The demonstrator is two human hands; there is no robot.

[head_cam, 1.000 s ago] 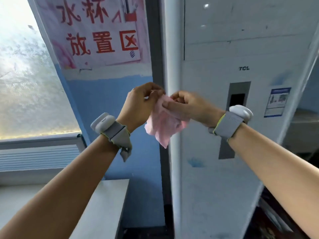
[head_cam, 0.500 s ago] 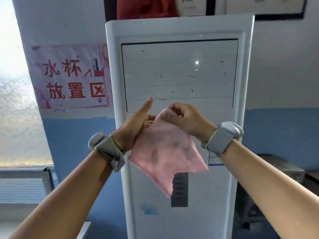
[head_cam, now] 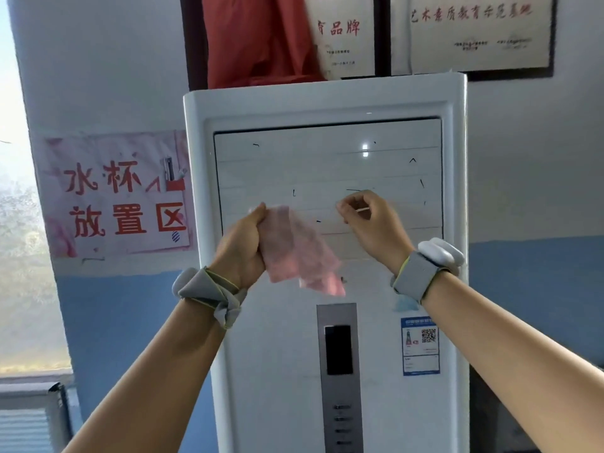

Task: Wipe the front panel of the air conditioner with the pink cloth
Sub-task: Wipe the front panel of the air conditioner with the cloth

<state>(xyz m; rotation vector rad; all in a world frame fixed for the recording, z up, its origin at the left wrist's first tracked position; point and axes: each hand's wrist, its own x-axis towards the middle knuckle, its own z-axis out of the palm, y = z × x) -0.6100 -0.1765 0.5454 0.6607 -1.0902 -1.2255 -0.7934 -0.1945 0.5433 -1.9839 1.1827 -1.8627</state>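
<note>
A tall white floor-standing air conditioner (head_cam: pixel 327 322) fills the middle of the head view. Its upper front panel (head_cam: pixel 327 171) has closed louvres with small dark marks. My left hand (head_cam: pixel 243 246) is closed around the pink cloth (head_cam: pixel 300 253), which hangs down in front of the panel, just below the louvres. My right hand (head_cam: pixel 369 223) is to the right of the cloth, apart from it, fingers curled with nothing visible in them. Both wrists wear grey bands.
A grey control strip (head_cam: pixel 338 371) with a dark display runs down the lower front; a blue label (head_cam: pixel 420 346) sits to its right. A pink poster (head_cam: pixel 121 194) hangs on the left wall, next to a window (head_cam: pixel 19 256). Framed certificates (head_cam: pixel 470 34) and red fabric (head_cam: pixel 258 40) hang above the unit.
The view has swung up and centred on the air conditioner's front. My right hand has let go of the cloth and moved right; the cloth now hangs from my left hand alone.
</note>
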